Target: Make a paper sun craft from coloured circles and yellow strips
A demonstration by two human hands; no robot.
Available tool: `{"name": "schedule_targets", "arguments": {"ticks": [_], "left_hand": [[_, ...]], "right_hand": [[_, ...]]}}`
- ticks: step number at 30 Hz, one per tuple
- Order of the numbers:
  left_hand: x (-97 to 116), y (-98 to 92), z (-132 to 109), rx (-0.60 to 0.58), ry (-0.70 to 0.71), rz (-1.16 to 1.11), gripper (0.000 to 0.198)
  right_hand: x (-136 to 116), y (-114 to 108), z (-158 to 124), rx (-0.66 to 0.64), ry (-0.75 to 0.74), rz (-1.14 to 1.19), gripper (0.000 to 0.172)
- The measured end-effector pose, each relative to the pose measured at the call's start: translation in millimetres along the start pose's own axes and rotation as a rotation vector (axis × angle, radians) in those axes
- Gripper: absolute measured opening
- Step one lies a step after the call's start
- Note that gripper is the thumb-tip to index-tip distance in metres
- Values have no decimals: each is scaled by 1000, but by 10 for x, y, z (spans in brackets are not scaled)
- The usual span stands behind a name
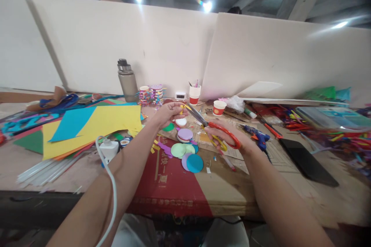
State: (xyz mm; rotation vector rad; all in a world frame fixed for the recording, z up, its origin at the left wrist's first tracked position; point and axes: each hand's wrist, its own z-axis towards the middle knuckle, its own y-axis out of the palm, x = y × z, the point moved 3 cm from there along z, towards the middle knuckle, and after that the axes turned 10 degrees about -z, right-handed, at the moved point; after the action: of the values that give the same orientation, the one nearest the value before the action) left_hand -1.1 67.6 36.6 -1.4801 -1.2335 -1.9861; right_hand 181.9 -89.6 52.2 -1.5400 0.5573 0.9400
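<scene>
Pointed metal scissors, small yellow strip

hands: two, one left hand and one right hand. scissors at the right hand: one pair. yellow pieces at the left hand: number cannot be told. far side: one bottle, one small clock, two decorated stacks, two red-and-white cups. near centre: two pale green discs. right: one glue gun, one phone. left: one white plug; clear sticks, too crowded to count.
</scene>
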Motion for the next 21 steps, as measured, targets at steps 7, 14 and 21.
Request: {"name": "schedule_targets", "arguments": {"ticks": [7, 14, 21], "left_hand": [[-18, -15, 14, -55, -12, 30, 25], [-30, -8, 8, -62, -25, 84, 31], [-34, 22, -10, -91, -29, 80, 31]], "right_hand": [[-9, 12, -18, -18, 19, 20, 35], [-32, 18, -40, -58, 43, 43, 35], [-64, 38, -46, -39, 55, 90, 34]]}}
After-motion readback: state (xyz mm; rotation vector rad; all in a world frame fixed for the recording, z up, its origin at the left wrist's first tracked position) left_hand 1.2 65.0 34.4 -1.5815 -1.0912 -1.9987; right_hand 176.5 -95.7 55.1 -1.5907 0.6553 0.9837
